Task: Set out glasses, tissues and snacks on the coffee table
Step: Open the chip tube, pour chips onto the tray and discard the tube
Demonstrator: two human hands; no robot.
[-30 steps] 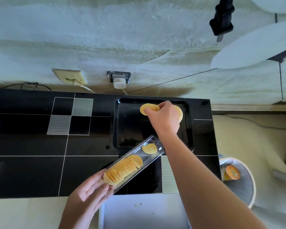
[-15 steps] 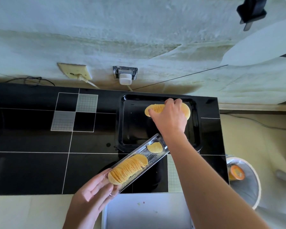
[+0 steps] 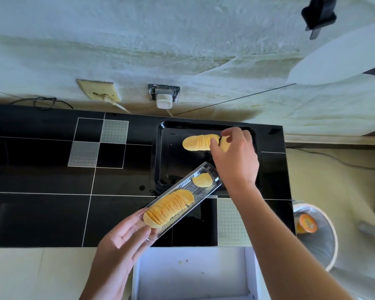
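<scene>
A black tray (image 3: 167, 169) lies on the black tiled counter (image 3: 41, 213). A row of yellow crisps (image 3: 198, 142) lies across the tray's far part. My right hand (image 3: 234, 161) is over the tray, its thumb and fingertips pinching the right end of that row. My left hand (image 3: 121, 241) holds the near end of a clear plastic crisp sleeve (image 3: 188, 187), which slants up toward the tray. Inside the sleeve sit a stack of crisps (image 3: 169, 207) and one loose crisp (image 3: 202, 180) near its far end.
Two wall sockets, a cream socket (image 3: 100, 92) and a grey socket with a white plug (image 3: 164, 96), sit above the counter's back edge. A white open box (image 3: 193, 276) is below the counter front. A lined bin (image 3: 314, 232) with an orange lid inside stands at the right.
My right hand has shifted right along the tray, and the row of crisps now shows longer to its left. The left hand and sleeve have stayed put.
</scene>
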